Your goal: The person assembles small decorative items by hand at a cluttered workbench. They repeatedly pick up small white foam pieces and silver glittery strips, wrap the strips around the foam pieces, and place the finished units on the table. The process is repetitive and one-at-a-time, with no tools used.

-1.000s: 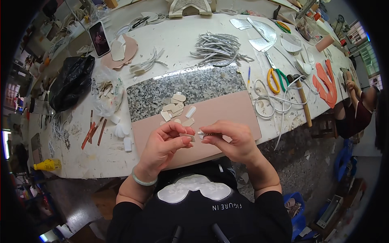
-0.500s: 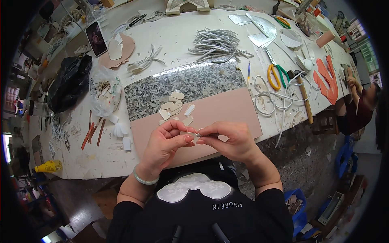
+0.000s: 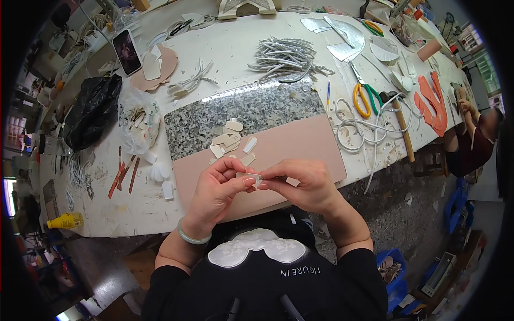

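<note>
Above the pink sheet [image 3: 310,144], both hands meet at a small pale tab-shaped piece [image 3: 248,175]. My left hand [image 3: 211,187], with a pale bangle at its wrist, pinches one end between thumb and fingers. The tips of my right hand [image 3: 305,184] close on the other end, so part of the piece is covered. Just beyond the fingers lies a loose pile of beige tabs [image 3: 229,141] with rounded ends, partly on the sheet and partly on a speckled stone slab [image 3: 198,125]. One tab with a white strip [image 3: 250,144] lies beside the pile.
Silvery cords [image 3: 284,59] are heaped behind the slab. To the right are scissors [image 3: 364,96], a hammer [image 3: 404,134] and looped white cord [image 3: 350,136]. A clear plastic bag [image 3: 138,120] and black bag [image 3: 93,109] sit left. Another person [image 3: 474,136] is at far right.
My right fingertips have shifted slightly left along the piece, closer to my left fingers. More of the piece's pale face now shows between them. The things on the table stay put.
</note>
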Demonstrator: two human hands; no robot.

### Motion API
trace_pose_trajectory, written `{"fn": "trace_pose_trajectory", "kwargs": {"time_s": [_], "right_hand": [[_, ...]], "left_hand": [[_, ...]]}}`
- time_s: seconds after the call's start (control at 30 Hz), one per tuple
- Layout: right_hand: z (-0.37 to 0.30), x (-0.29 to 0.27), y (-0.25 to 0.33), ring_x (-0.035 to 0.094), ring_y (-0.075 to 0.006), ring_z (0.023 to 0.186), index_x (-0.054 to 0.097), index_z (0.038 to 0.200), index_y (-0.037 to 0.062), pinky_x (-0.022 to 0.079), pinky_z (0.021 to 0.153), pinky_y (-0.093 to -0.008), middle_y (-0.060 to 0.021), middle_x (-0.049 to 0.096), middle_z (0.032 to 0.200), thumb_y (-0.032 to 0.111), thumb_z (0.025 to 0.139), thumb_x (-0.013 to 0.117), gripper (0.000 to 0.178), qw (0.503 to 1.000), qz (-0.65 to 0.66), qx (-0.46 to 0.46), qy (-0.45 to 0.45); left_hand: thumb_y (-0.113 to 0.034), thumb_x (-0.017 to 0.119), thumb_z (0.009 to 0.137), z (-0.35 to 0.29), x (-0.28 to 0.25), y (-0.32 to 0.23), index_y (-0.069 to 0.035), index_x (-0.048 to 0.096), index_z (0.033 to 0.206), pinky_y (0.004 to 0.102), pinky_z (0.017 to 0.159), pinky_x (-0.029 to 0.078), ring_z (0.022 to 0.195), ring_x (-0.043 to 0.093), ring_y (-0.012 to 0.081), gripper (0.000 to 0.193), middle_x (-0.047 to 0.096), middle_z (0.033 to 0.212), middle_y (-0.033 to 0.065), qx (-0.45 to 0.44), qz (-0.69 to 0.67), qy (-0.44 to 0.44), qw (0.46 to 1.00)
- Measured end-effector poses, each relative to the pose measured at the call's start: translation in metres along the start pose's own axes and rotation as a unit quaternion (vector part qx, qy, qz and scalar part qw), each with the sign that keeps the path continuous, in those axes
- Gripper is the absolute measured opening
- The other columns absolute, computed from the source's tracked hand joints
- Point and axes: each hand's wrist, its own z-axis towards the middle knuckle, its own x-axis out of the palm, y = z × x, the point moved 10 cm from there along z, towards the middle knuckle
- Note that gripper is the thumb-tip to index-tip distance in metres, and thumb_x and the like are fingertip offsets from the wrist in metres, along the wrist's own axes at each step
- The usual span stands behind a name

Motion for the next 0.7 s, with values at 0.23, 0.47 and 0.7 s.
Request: {"fn": "trace_pose_trajectory", "kwargs": {"time_s": [0.23, 0.47, 0.7], "right_hand": [[-0.001, 0.004, -0.008, 0.067, -0.0195, 0.073, 0.07, 0.093, 0.0022, 0.053, 0.064, -0.0297, -0.0082, 0.069, 0.08, 0.008, 0.075, 0.077, 0.02, 0.996, 0.018, 0.072, 0.038], [-0.008, 0.007, -0.014, 0.063, -0.0221, 0.063, 0.066, 0.085, 0.0025, 0.048, 0.056, -0.0333, -0.0096, 0.065, 0.074, 0.015, 0.081, 0.072, 0.014, 0.998, -0.036, 0.022, 0.048], [-0.019, -0.047, -0.014, 0.058, -0.0143, 0.059, 0.064, 0.08, -0.0002, 0.046, 0.054, -0.027, -0.0074, 0.062, 0.07, 0.004, 0.082, 0.068, 0.006, 0.993, 0.068, 0.083, -0.053]], "left_hand": [[0.004, 0.065, 0.085, -0.002, -0.001, -0.006, 0.0, 0.056, 0.101, 0.0246, 0.078, 0.053, 0.09, 0.064, 0.0137, 0.019, 0.067, 0.099, 0.0118, 0.056, 0.083, -0.033, 0.994], [0.001, 0.066, 0.086, -0.003, 0.01, -0.006, 0.002, 0.052, 0.11, 0.0239, 0.079, 0.052, 0.091, 0.064, 0.0133, 0.028, 0.065, 0.106, 0.0119, 0.074, 0.178, -0.016, 0.981], [-0.007, 0.065, 0.088, 0.011, 0.011, -0.02, -0.002, 0.061, 0.112, 0.0278, 0.079, 0.05, 0.093, 0.06, 0.0159, 0.024, 0.066, 0.107, 0.0061, 0.097, 0.398, -0.052, 0.911]]}}
